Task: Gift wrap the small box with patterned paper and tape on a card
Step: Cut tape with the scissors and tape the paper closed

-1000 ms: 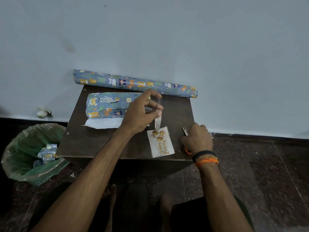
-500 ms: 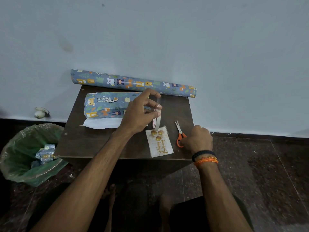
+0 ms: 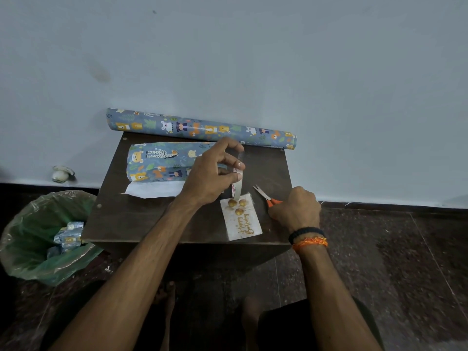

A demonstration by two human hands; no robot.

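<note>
The box wrapped in blue animal-patterned paper (image 3: 162, 162) lies at the back left of the small dark table (image 3: 141, 219), with a white paper flap (image 3: 154, 190) sticking out toward me. My left hand (image 3: 215, 173) holds a roll of clear tape (image 3: 237, 184) upright just above the white card (image 3: 241, 217), which has gold balloons and gold lettering. My right hand (image 3: 296, 210) grips the orange handles of small scissors (image 3: 267, 197), blades slightly apart and pointing toward the tape.
A roll of the same patterned paper (image 3: 202, 129) lies along the wall at the table's back edge. A bin lined with a green bag (image 3: 43, 239) holding paper scraps stands on the floor to the left. My bare feet show under the table.
My right hand has picked up the scissors and turned them so the blades point up and left toward the tape. My left hand stays put with the tape roll.
</note>
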